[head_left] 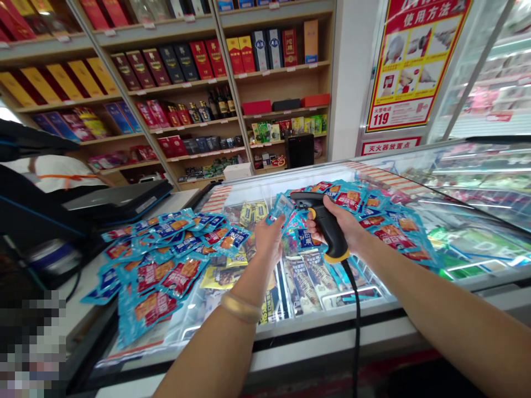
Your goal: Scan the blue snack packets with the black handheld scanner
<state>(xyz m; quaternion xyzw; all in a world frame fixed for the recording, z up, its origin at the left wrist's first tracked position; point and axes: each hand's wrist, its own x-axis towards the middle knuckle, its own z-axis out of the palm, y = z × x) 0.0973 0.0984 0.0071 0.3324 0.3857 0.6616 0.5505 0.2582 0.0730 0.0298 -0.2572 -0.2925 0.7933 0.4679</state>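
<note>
Two hands are up in front of me in the head view, both over the glass lid of a freezer (323,320).

My left hand (269,239) is raised with its back to the camera. Its fingertips are pinched on the lower edge of a small blue packet (280,208), which stands up above the lid, just left of the scanner's nose. A bangle (240,307) sits on that wrist.

My right hand (346,224) is wrapped tight around the grip of a black scanner (331,236) with yellow trim. The fingers are closed round the handle, and the head points left toward the packet. Its cable (357,320) hangs from the butt, straight down past the freezer's front edge.

More blue-and-red packets lie in two heaps. The left heap (166,260) spreads over the counter and the lid's left end, and the right heap (390,226) lies on the lid behind my right hand. Frozen goods show through the glass between them.

At far left sits a dark device, possibly a till (120,200); it is too shadowed to be sure. Behind stand shelves (186,83) of boxed bottles, and a red poster (415,61) hangs at upper right.
</note>
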